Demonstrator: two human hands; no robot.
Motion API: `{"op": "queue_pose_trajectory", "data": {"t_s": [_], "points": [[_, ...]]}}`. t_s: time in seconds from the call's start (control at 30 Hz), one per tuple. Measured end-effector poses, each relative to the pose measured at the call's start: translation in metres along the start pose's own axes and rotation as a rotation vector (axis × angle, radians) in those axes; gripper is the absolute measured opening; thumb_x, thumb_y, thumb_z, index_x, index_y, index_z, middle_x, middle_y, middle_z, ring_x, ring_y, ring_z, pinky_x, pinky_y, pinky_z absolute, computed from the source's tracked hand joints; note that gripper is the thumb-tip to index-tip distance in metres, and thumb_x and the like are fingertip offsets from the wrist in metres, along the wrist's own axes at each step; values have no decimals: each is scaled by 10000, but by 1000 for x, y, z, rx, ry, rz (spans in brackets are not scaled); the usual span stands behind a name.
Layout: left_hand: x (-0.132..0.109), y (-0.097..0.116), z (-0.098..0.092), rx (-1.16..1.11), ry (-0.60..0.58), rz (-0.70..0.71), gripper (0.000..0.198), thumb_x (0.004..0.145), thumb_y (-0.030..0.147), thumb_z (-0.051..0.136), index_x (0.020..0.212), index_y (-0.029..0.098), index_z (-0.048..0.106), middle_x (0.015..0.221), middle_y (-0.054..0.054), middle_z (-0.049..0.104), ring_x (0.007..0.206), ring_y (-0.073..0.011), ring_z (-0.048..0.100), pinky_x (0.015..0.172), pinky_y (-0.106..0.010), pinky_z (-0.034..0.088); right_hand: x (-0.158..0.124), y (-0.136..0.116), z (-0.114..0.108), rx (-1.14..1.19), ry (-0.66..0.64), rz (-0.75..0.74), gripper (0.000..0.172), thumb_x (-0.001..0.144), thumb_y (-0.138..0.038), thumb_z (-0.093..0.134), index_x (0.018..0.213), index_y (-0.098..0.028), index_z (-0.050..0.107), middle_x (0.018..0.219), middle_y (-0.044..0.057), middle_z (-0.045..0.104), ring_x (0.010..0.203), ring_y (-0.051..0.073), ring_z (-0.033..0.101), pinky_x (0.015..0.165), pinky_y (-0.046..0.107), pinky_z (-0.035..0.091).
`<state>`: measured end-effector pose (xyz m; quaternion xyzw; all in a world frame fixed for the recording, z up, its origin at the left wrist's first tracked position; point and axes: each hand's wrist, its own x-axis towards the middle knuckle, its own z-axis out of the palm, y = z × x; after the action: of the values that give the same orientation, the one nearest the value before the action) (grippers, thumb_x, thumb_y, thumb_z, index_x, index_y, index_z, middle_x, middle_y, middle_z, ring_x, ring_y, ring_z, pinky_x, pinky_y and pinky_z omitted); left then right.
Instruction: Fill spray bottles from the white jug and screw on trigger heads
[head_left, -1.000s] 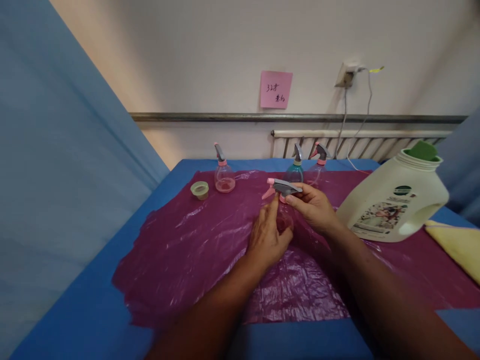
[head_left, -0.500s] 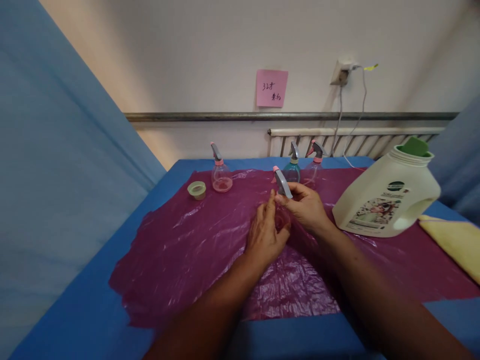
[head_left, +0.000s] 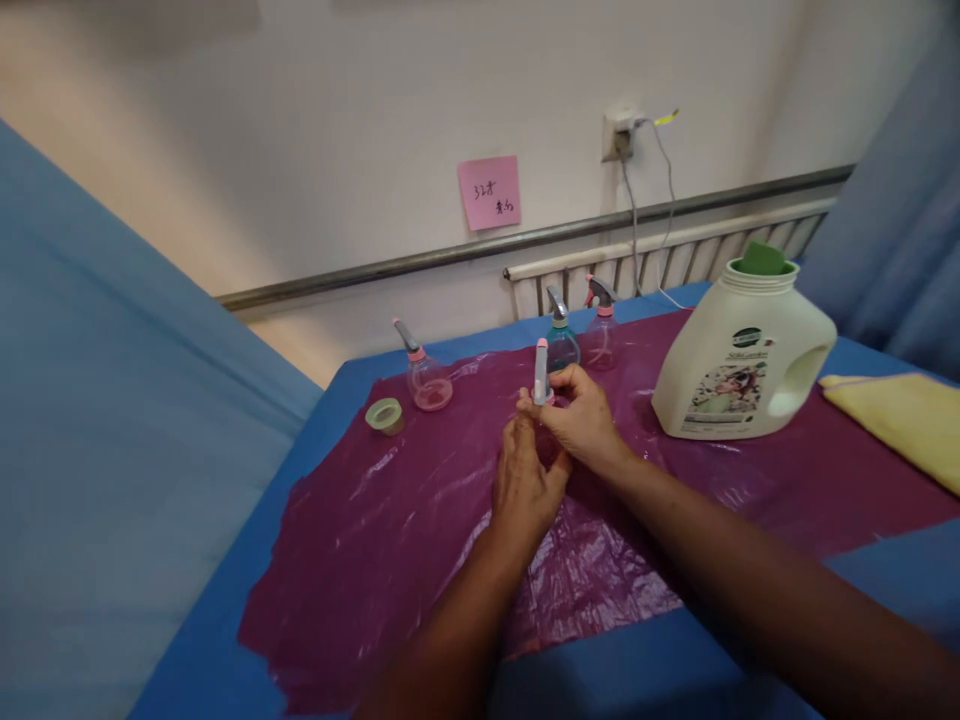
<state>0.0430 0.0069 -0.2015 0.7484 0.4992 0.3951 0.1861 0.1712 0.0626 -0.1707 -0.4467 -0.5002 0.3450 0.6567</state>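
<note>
Between my hands stands a small spray bottle with a grey and pink trigger head (head_left: 541,372); its clear body is mostly hidden by my fingers. My left hand (head_left: 525,475) wraps round the body from the left. My right hand (head_left: 581,420) grips the collar just below the spray head. Behind them are a teal spray bottle (head_left: 562,350) and a clear one with a pink collar (head_left: 601,345). Further left, another clear spray bottle (head_left: 430,385) holds a little pink liquid. Beside it sits a small pale green cup (head_left: 385,416).
A large cream detergent jug (head_left: 742,350) with a green cap in its mouth stands at the right. A folded yellow cloth (head_left: 900,420) lies past it. Purple plastic sheeting (head_left: 360,560) covers the blue table (head_left: 202,620). Cords hang from a wall socket (head_left: 619,137).
My view has tilted and shifted. The spray head in my right hand has turned and now sits lower, at the bottle in my left hand. The other things stay where they stood.
</note>
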Motion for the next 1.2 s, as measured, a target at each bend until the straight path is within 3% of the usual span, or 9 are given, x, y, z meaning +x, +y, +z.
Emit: {"op": "queue_pose_trajectory", "data": {"t_s": [0.1, 0.2, 0.33, 0.57, 0.67, 0.87, 1.0, 1.1, 1.2], "points": [[0, -1, -1, 14, -14, -32, 872, 1054, 434, 703, 1798, 315, 261, 1635, -171, 561, 1526, -355, 579, 1251, -581, 508, -3, 2, -7, -51, -14, -84, 468, 773, -620, 929, 962, -261, 696, 1005, 41, 809, 920, 237, 746, 907, 403, 603], [0, 0, -3, -7, -12, -45, 937, 1048, 453, 736, 1815, 352, 207, 1602, -162, 579, 1473, -347, 614, 1215, -573, 536, -4, 2, -20, -44, -124, -146, 327, 911, -540, 828, 1069, -266, 744, 1152, 76, 847, 1081, 262, 784, 1036, 434, 597], [2, 3, -4, -16, 1, -40, 947, 1038, 425, 759, 1815, 339, 225, 1561, -166, 598, 1441, -345, 629, 1221, -571, 529, -2, 3, -29, 8, -201, -137, 262, 942, -474, 795, 1086, -258, 759, 1101, 73, 854, 1031, 247, 801, 999, 416, 613], [4, 7, -5, 10, -16, -72, 983, 1024, 410, 767, 1820, 326, 197, 1606, -171, 579, 1485, -345, 611, 1246, -569, 523, 4, 1, -22, 33, -162, -77, 412, 815, -453, 907, 1158, -254, 796, 1109, 60, 847, 1020, 235, 776, 1013, 421, 616], [5, 8, -5, 21, -12, -61, 970, 1022, 392, 760, 1815, 311, 208, 1641, -178, 562, 1515, -348, 594, 1269, -563, 509, 3, 1, -20, -17, -153, -59, 370, 806, -458, 903, 1104, -254, 824, 1071, 52, 835, 990, 237, 757, 992, 421, 606], [7, 7, -3, 31, -10, -85, 971, 1006, 429, 776, 1799, 277, 237, 1692, -203, 528, 1542, -383, 573, 1261, -586, 520, 2, 3, -10, 30, -68, 21, 532, 657, -579, 996, 945, -246, 696, 943, 21, 762, 908, 227, 708, 887, 394, 602], [8, 4, -1, 22, 11, -53, 990, 1004, 432, 782, 1801, 258, 221, 1697, -215, 520, 1563, -385, 558, 1273, -595, 505, 0, 7, -8, -11, -64, -6, 545, 673, -582, 995, 957, -258, 661, 937, 9, 740, 918, 232, 698, 909, 416, 600], [7, 3, -1, 18, 11, -22, 1015, 1007, 414, 778, 1815, 267, 182, 1670, -203, 546, 1571, -375, 554, 1293, -589, 486, -4, 8, -10, 12, -90, -52, 550, 720, -506, 983, 1099, -264, 668, 1065, 34, 765, 1008, 249, 738, 1001, 453, 606], [6, 4, -3, 23, -14, -58, 1067, 1011, 459, 785, 1833, 276, 130, 1694, -211, 529, 1564, -385, 563, 1286, -591, 494, -8, 4, -15, 34, -134, -156, 543, 862, -415, 884, 1343, -282, 669, 1338, 96, 779, 1195, 273, 755, 1116, 480, 587]]}}
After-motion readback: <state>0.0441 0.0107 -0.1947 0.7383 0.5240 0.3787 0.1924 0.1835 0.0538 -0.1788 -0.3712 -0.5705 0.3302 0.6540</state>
